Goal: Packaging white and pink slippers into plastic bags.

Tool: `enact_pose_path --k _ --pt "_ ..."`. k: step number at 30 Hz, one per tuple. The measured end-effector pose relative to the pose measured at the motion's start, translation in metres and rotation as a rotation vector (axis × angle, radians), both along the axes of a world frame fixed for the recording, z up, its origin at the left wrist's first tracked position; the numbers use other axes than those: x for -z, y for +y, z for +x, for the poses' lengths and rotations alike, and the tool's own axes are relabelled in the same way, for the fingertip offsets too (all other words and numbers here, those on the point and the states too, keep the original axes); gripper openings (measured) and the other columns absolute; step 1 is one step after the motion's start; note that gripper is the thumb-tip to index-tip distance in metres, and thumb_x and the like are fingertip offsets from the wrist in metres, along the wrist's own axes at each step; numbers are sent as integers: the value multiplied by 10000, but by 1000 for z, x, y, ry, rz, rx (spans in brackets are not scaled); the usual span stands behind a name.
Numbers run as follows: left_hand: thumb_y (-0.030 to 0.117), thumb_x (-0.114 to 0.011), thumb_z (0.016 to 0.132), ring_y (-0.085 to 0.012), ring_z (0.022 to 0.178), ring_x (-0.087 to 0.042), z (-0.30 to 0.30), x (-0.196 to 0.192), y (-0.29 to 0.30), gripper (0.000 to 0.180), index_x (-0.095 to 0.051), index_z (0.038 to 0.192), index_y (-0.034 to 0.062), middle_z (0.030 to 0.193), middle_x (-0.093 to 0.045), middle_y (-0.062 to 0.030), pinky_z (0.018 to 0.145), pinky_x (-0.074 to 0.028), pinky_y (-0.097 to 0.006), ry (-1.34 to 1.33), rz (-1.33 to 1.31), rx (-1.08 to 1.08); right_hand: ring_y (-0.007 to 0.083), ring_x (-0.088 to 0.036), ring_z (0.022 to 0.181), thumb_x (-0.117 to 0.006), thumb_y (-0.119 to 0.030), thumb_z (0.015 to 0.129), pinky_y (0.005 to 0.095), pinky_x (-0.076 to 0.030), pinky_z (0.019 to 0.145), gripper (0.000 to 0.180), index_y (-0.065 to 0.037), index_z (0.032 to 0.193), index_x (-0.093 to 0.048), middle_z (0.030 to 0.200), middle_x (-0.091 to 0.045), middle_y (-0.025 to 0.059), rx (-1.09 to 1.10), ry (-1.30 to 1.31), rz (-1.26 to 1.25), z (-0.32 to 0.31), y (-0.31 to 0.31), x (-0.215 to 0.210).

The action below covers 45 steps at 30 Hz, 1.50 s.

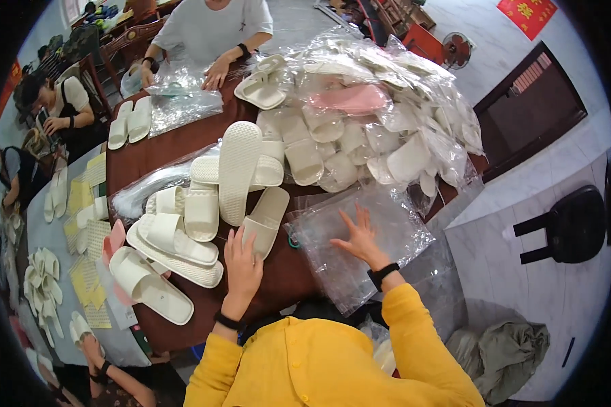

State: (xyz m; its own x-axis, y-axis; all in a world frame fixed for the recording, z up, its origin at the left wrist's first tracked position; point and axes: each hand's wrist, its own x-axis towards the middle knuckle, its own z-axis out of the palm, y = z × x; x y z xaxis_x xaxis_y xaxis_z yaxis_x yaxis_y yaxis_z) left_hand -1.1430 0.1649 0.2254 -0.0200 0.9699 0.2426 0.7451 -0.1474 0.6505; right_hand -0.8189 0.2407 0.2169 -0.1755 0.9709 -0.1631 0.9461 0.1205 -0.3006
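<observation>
At six o'clock, nearest the camera, the right hand (361,239) lay flat on a clear plastic bag (387,224), fingers spread, while the left hand (242,261) touched a cream slipper (266,218) with fingers loosely apart, gripping nothing. This looked like the bagging step; next would call for grasping that slipper. Toward twelve o'clock, bagged slippers (366,108) were heaped on the brown table (285,271).

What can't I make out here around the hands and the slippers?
- Head view: left hand covers the near end of a cream slipper; grasp unclear.
- Right hand lies flat on clear bags; their count and contents are lost in glare.
- Bagged slipper pile: count unreadable through wrinkled plastic.
</observation>
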Motion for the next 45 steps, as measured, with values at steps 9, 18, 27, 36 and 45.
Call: enact_pose_path --k 9,18,27,36,45 --pt "190 -835 605 -454 1304 -319 20 34 27 819 -436 1318 125 1486 -278 -144 986 -359 -625 302 -200 -118 469 -34 1438 -690 -701 655 802 -197 958 1042 -339 1512 -222 1592 -63 165 26 -130 -213 -2 35 17" --pt "54 -684 673 -366 1340 -315 -1 -15 -8 875 -253 1434 58 1460 -281 -203 1107 -285 -446 -151 37 -373 461 1 1439 -667 -696 689 813 -225 925 1048 -333 1527 -154 1597 -18 161 14 -141 -275 6 39 26" --pt "265 -507 897 -280 1286 -453 -4 -81 -29 617 -302 1458 110 1447 -397 -92 1029 -428 -418 -1353 304 -676 522 -1 1413 -640 -696 718 822 -261 878 1029 -289 1532 -159 1581 -10 219 -40 -182 -214 3 39 26" --pt "478 -490 926 -462 1296 -402 29 -206 -45 684 -339 1471 92 1450 -416 -170 1051 -397 -533 -1544 406 -231 524 46 1416 -658 -659 728 824 -237 894 1020 -275 1533 -163 1584 34 222 -52 -124 -240 4 41 24" --pt "420 -392 1021 -269 1392 -324 109 -190 -36 580 -226 1515 166 1524 -318 -68 1138 -288 -455 -1423 395 -546 522 21 1417 -660 -664 723 832 -235 884 1023 -271 1531 -172 1583 12 221 -41 -167 -205 4 38 24"
